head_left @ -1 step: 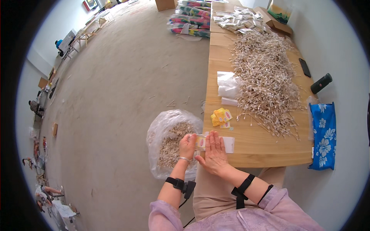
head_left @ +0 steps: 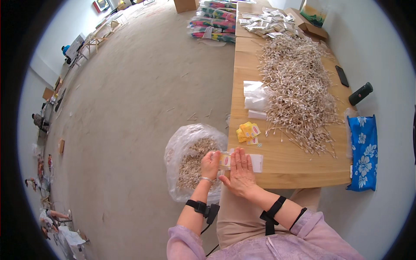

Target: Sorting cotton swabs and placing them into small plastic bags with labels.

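Observation:
A clear plastic packet with a yellow-and-white card [head_left: 224, 160] inside lies across the table's left edge. My left hand [head_left: 209, 164] is closed on its left end, just off the table. Flat on the packet rests my right hand [head_left: 242, 174], fingers stretched out together and thumb apart, pressing it to the wood. A white strip [head_left: 257, 163] shows beyond the right fingers; whether it belongs to the packet I cannot tell. Just past my hands are several loose yellow cards [head_left: 248, 131]. A big heap of cotton swabs [head_left: 299, 86] spreads over the table.
A clear plastic sack [head_left: 174, 167] of swabs stands left of the table [head_left: 299, 175]. White plastic bags [head_left: 255, 95] lie by the heap, with filled packets [head_left: 271, 24] behind. Along the right wall are a phone [head_left: 342, 76], a dark bottle [head_left: 361, 94] and a blue flowered pouch [head_left: 363, 154].

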{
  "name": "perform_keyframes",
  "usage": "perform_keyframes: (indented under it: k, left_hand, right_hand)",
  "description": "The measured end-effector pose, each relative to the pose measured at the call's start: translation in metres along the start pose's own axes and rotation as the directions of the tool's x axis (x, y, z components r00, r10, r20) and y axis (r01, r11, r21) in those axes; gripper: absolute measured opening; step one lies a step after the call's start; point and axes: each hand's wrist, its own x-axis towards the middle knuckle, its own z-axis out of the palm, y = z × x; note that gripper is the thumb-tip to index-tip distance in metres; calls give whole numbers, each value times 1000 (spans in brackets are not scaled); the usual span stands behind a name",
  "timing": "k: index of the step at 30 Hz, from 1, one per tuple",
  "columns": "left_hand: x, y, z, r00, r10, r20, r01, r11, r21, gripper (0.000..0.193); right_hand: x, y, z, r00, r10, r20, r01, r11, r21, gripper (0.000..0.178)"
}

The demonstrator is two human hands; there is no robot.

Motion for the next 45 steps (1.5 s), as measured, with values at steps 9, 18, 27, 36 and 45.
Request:
perform_keyframes:
  k: [9, 18, 27, 36, 45]
  left_hand:
    - [-2, 8, 0, 1000, -13, 1, 13, 999, -33, 34]
    - [-5, 15, 3, 998, 68, -8, -67, 994, 83, 35]
    - [-3, 6, 1, 996, 83, -20, -80, 989, 124, 37]
    - [-3, 4, -2, 997, 71, -42, -62, 978, 198, 34]
    - [5, -7, -5, 983, 173, -56, -148, 940, 306, 34]
  right_hand:
    - [-1, 0, 0, 1000, 6, 1, -6, 1000, 5, 99]
    - [-6, 3, -2, 999, 14, -38, -13, 1000, 27, 99]
    - [-29, -4, 0, 999, -40, -18, 40, 999, -28, 101]
    - [-27, -10, 2, 997, -80, 0, 80, 996, -39, 102]
    - [3, 2, -7, 996, 12, -89, -8, 999, 45, 97]
